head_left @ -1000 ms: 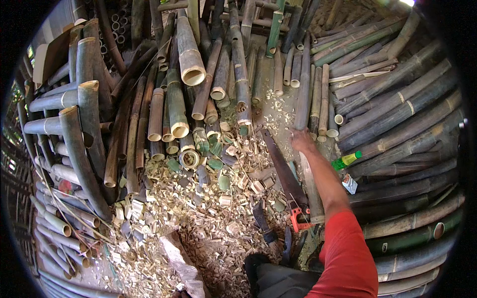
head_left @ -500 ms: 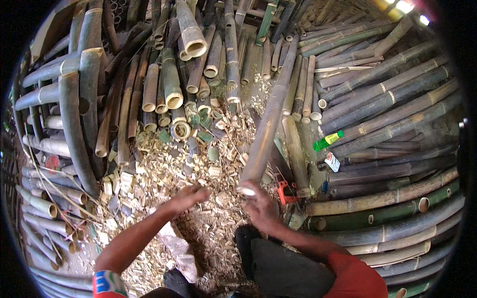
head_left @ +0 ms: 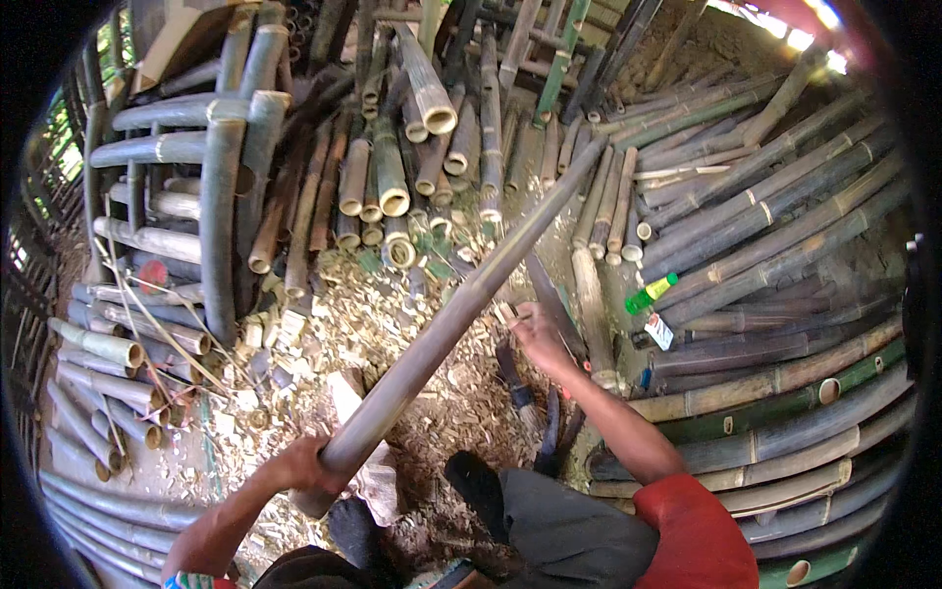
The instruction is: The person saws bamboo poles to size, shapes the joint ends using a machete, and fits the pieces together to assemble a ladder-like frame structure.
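Observation:
A long dark bamboo pole [head_left: 453, 319] slants across the middle, its far end up among the other poles. My left hand [head_left: 312, 465] is wrapped round its near end, close to my feet. To the right of the pole, and apart from it, my right hand [head_left: 538, 339] has its fingers closed on a small pale piece [head_left: 506, 313], whose kind I cannot make out. Below that hand, a dark curved thing [head_left: 520, 388] lies on the chips. Pale bamboo chips [head_left: 304, 324] cover the ground under the pole.
Bamboo poles [head_left: 775, 211] lie stacked along the right, with a green bottle [head_left: 652, 293] and a small white pack [head_left: 658, 332] beside them. More bamboo lengths [head_left: 392, 191] lean at the back. A bamboo frame [head_left: 224, 187] stands at left; cut tubes [head_left: 108, 393] lie below it.
The pole's near end has swung down and left, and my left hand, previously free, now grips it. My right hand has left that end and moved farther away. The view has shifted too.

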`<state>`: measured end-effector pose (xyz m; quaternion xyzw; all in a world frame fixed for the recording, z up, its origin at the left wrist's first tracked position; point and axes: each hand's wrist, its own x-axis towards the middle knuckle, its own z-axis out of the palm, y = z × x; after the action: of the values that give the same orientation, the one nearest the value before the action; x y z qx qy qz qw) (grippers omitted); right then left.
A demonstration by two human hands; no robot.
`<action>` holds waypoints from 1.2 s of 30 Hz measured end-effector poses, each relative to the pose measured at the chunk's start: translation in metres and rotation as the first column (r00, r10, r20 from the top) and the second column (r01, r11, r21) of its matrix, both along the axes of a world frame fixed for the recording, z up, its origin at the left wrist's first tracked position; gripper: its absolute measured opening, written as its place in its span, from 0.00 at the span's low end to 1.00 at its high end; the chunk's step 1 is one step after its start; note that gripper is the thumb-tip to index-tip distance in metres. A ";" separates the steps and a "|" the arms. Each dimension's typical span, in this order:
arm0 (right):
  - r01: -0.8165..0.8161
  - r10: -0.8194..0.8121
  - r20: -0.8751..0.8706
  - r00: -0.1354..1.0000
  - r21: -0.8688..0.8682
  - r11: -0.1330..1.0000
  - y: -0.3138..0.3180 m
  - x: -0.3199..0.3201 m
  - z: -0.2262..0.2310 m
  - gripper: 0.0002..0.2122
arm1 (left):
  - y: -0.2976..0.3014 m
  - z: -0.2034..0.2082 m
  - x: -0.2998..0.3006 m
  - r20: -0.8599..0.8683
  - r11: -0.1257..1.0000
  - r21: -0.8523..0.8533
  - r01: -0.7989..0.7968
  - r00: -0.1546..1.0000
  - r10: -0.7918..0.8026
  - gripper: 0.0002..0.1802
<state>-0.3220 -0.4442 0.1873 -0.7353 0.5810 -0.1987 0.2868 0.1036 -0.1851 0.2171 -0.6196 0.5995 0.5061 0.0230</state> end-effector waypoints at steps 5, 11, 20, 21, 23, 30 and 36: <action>0.112 -0.539 0.493 0.683 0.659 0.744 -0.078 -0.023 -0.037 0.37 | 0.108 0.016 0.064 0.246 0.990 -0.046 -0.133 0.959 0.140 0.45; -0.121 -0.631 0.677 0.378 0.712 0.692 -0.074 0.082 -0.051 0.44 | 0.215 0.002 0.139 0.323 0.914 -0.097 -0.394 0.856 0.403 0.41; -0.121 -0.718 0.618 0.321 0.778 0.616 0.011 0.205 -0.027 0.37 | 0.237 0.027 0.238 0.668 0.877 -0.267 -0.400 0.579 0.468 0.54; -0.152 -0.719 0.620 0.314 0.780 0.607 0.026 0.215 -0.017 0.37 | 0.214 0.037 0.232 0.530 0.824 -0.475 -0.309 0.647 0.548 0.58; -0.255 -0.702 0.634 0.323 0.773 0.581 0.056 0.235 -0.007 0.36 | 0.118 0.103 0.165 0.208 0.660 -0.700 -0.271 0.807 0.552 0.43; -0.788 -0.683 0.668 0.295 0.574 0.221 0.180 0.298 0.006 0.36 | -0.096 0.107 -0.001 0.093 0.639 -0.760 -0.115 0.955 0.282 0.48; -0.843 0.570 0.664 0.483 0.529 0.099 0.185 0.246 0.027 0.39 | -0.109 0.049 -0.007 0.393 0.926 -0.292 0.241 0.912 -0.114 0.35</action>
<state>-0.0760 -0.2590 0.2147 -0.6547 0.1140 0.1555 0.7309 0.0965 -0.2940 0.2665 -0.6406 0.7158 0.2672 0.0766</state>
